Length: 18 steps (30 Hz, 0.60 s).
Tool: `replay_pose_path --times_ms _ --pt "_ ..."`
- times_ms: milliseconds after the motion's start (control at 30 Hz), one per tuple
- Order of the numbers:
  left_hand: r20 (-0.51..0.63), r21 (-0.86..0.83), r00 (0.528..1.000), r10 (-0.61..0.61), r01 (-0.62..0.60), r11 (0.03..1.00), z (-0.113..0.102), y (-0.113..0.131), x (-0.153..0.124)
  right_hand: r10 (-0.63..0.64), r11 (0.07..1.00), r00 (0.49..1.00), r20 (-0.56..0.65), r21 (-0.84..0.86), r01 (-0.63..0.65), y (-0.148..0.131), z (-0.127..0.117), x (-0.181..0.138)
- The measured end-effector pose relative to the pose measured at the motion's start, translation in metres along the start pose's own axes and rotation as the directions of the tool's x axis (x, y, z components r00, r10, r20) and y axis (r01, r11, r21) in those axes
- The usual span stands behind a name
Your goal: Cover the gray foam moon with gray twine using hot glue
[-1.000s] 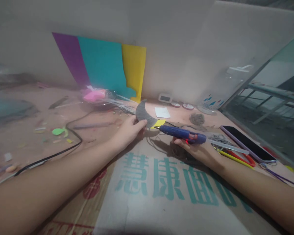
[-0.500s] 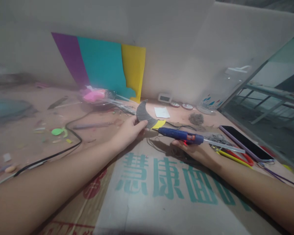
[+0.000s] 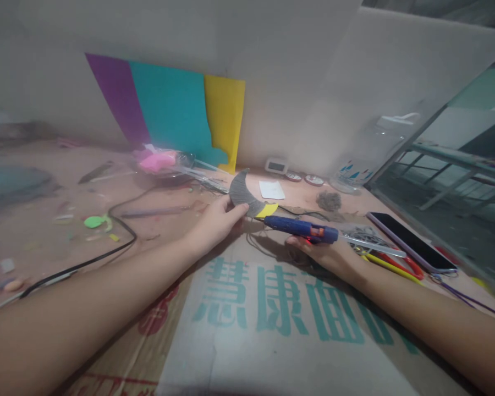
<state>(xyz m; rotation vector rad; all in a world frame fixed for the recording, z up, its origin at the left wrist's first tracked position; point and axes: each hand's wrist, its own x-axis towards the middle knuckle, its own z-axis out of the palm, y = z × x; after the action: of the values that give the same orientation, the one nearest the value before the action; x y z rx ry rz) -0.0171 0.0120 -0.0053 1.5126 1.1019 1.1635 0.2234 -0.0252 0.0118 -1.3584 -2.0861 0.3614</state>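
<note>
Crescent (image 3: 240, 193) (grey) hides partly behind left hand (image 3: 218, 223).

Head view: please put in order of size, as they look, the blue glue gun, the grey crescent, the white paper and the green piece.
1. Blue glue gun
2. Grey crescent
3. White paper
4. Green piece

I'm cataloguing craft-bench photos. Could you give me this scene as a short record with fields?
Left hand: pinches the gray crescent
Crescent's right end: yellow tip
Right hand: holds the blue glue gun
Nozzle: at the yellow tip; contact unclear
Gun's rear: clear glue stick sticking out
Under the hands: cardboard with teal characters
Right side: phone
Farther back: white card, tangled gray wad
Against the wall: purple, teal and yellow panel
</note>
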Motion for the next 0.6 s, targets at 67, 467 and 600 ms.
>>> replay_pose_path --times_ms 67,467,600 --pt "-0.003 0.004 1.000 -0.004 0.004 1.000 -0.0001 0.0009 -0.0002 0.021 1.000 1.000 0.002 0.003 -0.021 0.0011 -0.0001 -0.0005" --pt "-0.007 -0.054 1.000 -0.011 0.010 0.998 0.0018 0.0019 -0.0001 0.049 0.999 0.998 -0.042 0.020 -0.048 0.0000 0.0023 -0.0013" --pt "-0.011 -0.046 1.000 0.006 -0.007 0.999 0.0016 0.0013 0.0007 0.049 0.998 0.998 -0.026 0.034 -0.049 0.0003 0.0022 -0.0016"
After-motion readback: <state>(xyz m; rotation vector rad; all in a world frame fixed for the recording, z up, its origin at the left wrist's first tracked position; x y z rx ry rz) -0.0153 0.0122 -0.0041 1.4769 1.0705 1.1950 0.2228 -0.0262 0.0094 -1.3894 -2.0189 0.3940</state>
